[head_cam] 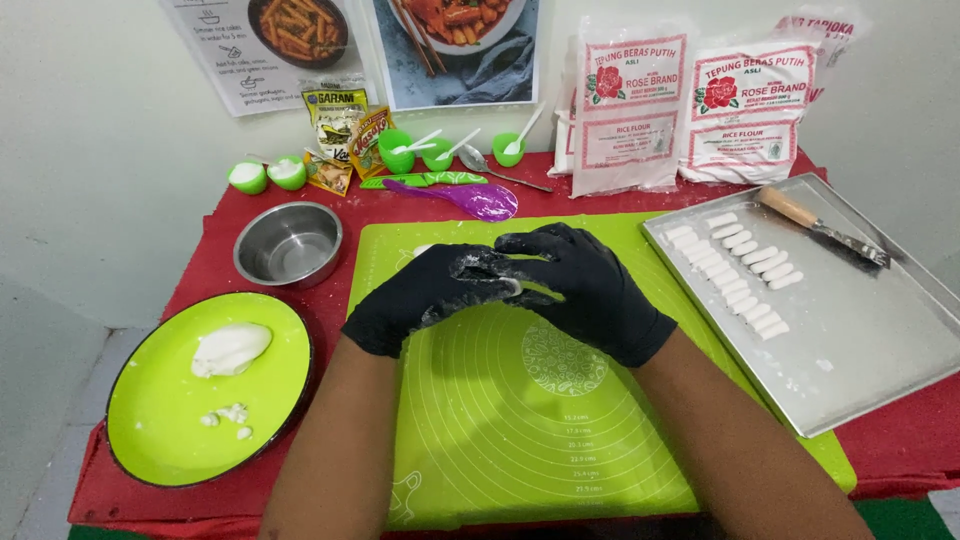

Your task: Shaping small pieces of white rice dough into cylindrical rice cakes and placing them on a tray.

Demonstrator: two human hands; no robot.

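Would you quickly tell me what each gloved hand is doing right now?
Left hand: flat, pressed against the right; anything between them is hidden.
Right hand: laid over the left hand's fingertips above the green mat; grip cannot be told.

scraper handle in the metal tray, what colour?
Light brown wood, on the scraper lying at the far end of the metal tray. The head view shows it.

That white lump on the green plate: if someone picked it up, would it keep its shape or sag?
The white lump would probably sag and dent: it lies in a soft, rounded mound with no hard edges. It looks likely to be sticky, since small crumbs sit beside it and white residue smears the gloved left hand. Its flattened underside suggests it would not roll on the green plate.
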